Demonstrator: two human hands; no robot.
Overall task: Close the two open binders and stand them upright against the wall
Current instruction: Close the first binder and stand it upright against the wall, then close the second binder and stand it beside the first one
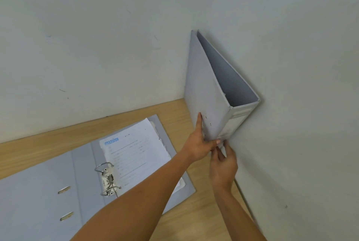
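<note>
A closed grey binder [209,93] stands upright in the corner, its far cover against the right wall [301,85]. My left hand [198,143] presses flat on its near cover, thumb curled round the spine's lower edge. My right hand [223,165] pinches the bottom of the spine from below. A second grey binder [48,178] lies open on the wooden table [198,217], with its ring mechanism [107,178] raised and a stack of printed pages [136,155] on its right half. My left forearm crosses over that binder's lower right corner.
White walls meet in a corner behind the upright binder. The back wall [87,56] runs along the table's far edge. A strip of bare wood shows between the open binder and the back wall.
</note>
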